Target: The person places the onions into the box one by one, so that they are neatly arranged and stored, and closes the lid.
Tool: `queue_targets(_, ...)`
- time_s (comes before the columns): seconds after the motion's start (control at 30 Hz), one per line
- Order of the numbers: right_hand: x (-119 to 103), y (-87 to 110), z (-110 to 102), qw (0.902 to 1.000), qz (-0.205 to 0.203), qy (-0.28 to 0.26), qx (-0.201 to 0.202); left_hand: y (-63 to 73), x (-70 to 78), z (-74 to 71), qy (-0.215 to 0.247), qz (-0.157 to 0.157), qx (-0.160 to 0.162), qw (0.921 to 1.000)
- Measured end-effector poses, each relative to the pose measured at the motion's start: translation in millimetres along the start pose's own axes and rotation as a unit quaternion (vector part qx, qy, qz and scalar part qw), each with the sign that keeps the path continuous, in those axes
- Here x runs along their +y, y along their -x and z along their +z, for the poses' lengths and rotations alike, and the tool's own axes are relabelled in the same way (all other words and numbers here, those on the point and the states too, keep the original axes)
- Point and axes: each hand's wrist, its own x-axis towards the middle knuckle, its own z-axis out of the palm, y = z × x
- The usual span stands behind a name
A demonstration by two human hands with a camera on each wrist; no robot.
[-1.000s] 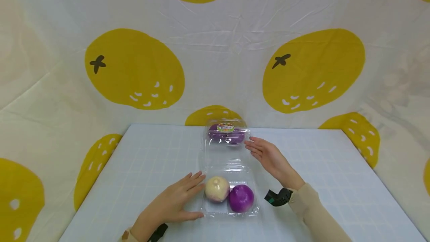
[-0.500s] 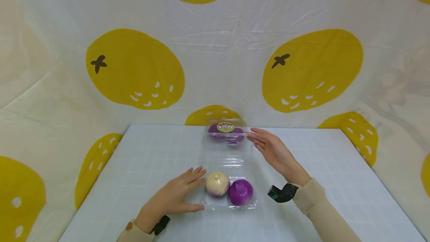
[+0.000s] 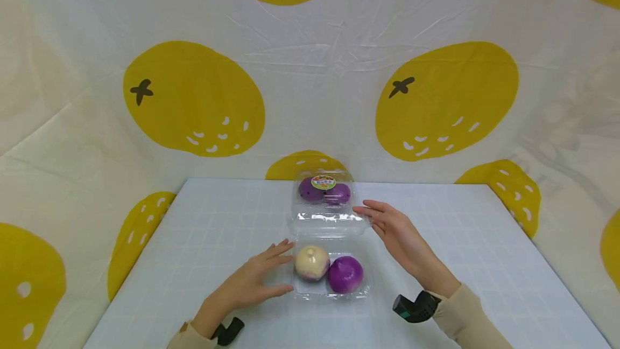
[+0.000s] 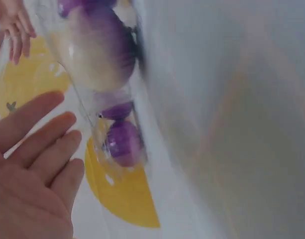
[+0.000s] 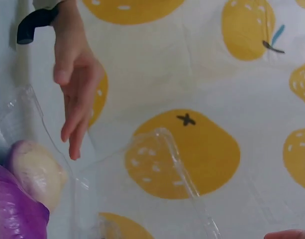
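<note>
A clear plastic clamshell box stands mid-table, its base (image 3: 334, 296) towards me and its hinged lid (image 3: 329, 222) raised at the back. Inside the base lie a cream turnip (image 3: 311, 263) with a purple underside and, to its right, a purple onion-like bulb (image 3: 346, 274). My right hand (image 3: 402, 241) touches the lid's right edge with extended fingers. On the other side, my left hand (image 3: 252, 279) has its fingers spread at the base's left edge, thumb near the front corner. Only a fingertip (image 5: 291, 234) of the right hand shows in the right wrist view.
Behind the raised lid is a second clear box (image 3: 323, 172), labelled with an oval sticker (image 3: 323, 182), holding two purple roundish vegetables (image 3: 339, 193). A white cloth backdrop (image 3: 319, 96) with yellow fruit prints rises at the table's (image 3: 232, 209) back edge.
The lid, lying further back a second ago, has swung up and towards me with my right hand at its edge. The base shifted slightly away; my left hand stays beside it.
</note>
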Motion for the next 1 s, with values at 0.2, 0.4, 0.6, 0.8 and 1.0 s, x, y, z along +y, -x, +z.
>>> queue_targets(0.2,7,15.8,4,0.9997,0.013,0.011,0.017,-3.0,14.5,-1.8,0.200,-0.118,0.115,0.9658)
queue_targets(0.4,19,32.8,7,0.9998,0.001,0.014,0.017,-7.4,34.1,-7.7,0.314,-0.222,0.185,0.9046)
queue_targets(0.6,30,43.8,7,0.9998,-0.007,0.008,0.015,-8.7,40.4,-4.2,0.353,-0.237,0.185,0.8862)
queue_targets(0.8,41,49.8,5,0.9995,-0.021,-0.008,0.020,-5.7,44.6,2.3,0.364,-0.260,0.146,0.8823)
queue_targets(1.0,56,51.4,1,0.9980,-0.011,-0.001,0.063,-0.2,39.3,10.3,0.369,-0.286,0.115,0.8770)
